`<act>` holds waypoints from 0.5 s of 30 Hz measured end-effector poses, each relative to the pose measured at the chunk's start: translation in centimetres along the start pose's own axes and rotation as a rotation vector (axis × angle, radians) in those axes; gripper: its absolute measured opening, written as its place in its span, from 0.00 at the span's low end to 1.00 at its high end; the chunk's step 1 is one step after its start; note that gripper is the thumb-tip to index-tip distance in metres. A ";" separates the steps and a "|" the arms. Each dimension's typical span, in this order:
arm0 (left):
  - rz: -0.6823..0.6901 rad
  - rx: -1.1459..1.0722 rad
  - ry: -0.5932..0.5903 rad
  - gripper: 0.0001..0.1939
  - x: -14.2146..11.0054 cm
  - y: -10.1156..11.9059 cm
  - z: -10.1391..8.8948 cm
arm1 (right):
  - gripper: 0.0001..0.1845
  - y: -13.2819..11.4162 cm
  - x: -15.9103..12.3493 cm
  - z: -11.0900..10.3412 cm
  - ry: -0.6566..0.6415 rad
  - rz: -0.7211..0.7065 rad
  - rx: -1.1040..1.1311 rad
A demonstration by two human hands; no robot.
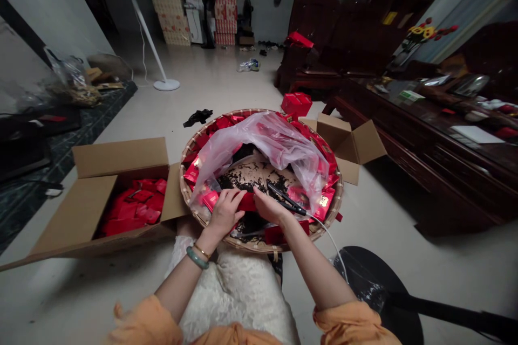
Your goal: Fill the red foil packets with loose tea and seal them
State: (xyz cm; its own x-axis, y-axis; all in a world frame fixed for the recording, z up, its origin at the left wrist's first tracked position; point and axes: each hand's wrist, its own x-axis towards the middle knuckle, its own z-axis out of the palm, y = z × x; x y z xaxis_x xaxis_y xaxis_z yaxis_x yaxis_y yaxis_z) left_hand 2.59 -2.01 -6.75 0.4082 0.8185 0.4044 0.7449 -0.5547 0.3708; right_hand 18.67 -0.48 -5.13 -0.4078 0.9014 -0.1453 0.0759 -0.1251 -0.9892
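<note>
A small red packet (247, 202) is held between my two hands over the front part of a round woven bamboo tray (186, 194). My left hand (226, 209) grips its left end, and my right hand (267, 207) closes on its right end. Under them, dark loose tea-like leaves (253, 222) lie on a pale sheet, with a clear plastic bag (263, 137) spread around. A black clamp-like tool with a white cord (297, 208) rests just right of my right hand. More red packets (324, 202) line the tray's rim.
At left stands an open cardboard box (121, 159) full of red packets. Another open carton (343, 143) and a red box (297, 103) sit beyond the tray. A black round base (376, 285) lies at lower right, near a dark wooden table (388, 118). A white fan (165, 84) stands behind.
</note>
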 end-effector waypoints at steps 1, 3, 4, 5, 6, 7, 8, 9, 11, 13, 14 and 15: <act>-0.011 -0.011 0.005 0.31 0.0 0.0 0.1 | 0.36 -0.3 -0.1 -0.2 -0.024 0.033 0.054; -0.040 -0.032 0.031 0.30 0.0 -0.2 0.2 | 0.36 -0.9 -0.6 -0.8 -0.066 0.116 0.170; -0.060 -0.041 0.053 0.30 0.1 -0.4 0.2 | 0.36 -1.2 -0.9 -1.3 -0.062 0.130 0.212; -0.085 -0.050 0.082 0.29 0.1 -0.5 0.2 | 0.35 -1.5 -1.3 -1.8 -0.037 0.124 0.236; -0.116 -0.061 0.116 0.29 0.2 -0.7 0.1 | 0.35 -1.7 -1.8 -2.3 0.006 0.103 0.228; -0.149 -0.074 0.153 0.28 0.3 -0.9 0.0 | 0.35 -1.8 -2.3 -2.9 0.056 0.087 0.190; -0.180 -0.091 0.189 0.27 0.4 -1.1 -0.1 | 0.34 -1.8 -2.8 -3.4 0.103 0.092 0.111; -0.207 -0.109 0.221 0.26 0.5 -1.3 -0.3 | 0.31 -1.6 -3.3 -3.8 0.130 0.118 -0.018; -0.249 -0.140 0.272 0.24 0.7 -1.5 -0.6 | 0.21 -0.8 -4.1 -4.5 0.123 0.160 -0.373; -0.277 -0.153 0.306 0.22 0.7 -1.5 -0.7 | 0.17 0.3 -4.7 -4.7 0.105 0.129 -0.678; -0.287 -0.153 0.317 0.21 0.7 -1.5 -0.7 | 0.22 0.7 -4.8 -4.7 0.109 0.103 -0.788; -0.294 -0.151 0.325 0.21 0.7 -1.5 -0.6 | 0.29 1.1 -4.9 -4.6 0.122 0.087 -0.875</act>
State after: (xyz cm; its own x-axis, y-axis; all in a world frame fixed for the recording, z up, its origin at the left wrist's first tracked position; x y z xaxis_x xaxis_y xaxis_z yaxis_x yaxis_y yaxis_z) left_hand 1.44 -0.70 -6.47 -0.0138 0.8683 0.4959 0.7093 -0.3410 0.6169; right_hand 24.92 -3.14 -5.41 -0.2722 0.9477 -0.1668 0.7906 0.1215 -0.6001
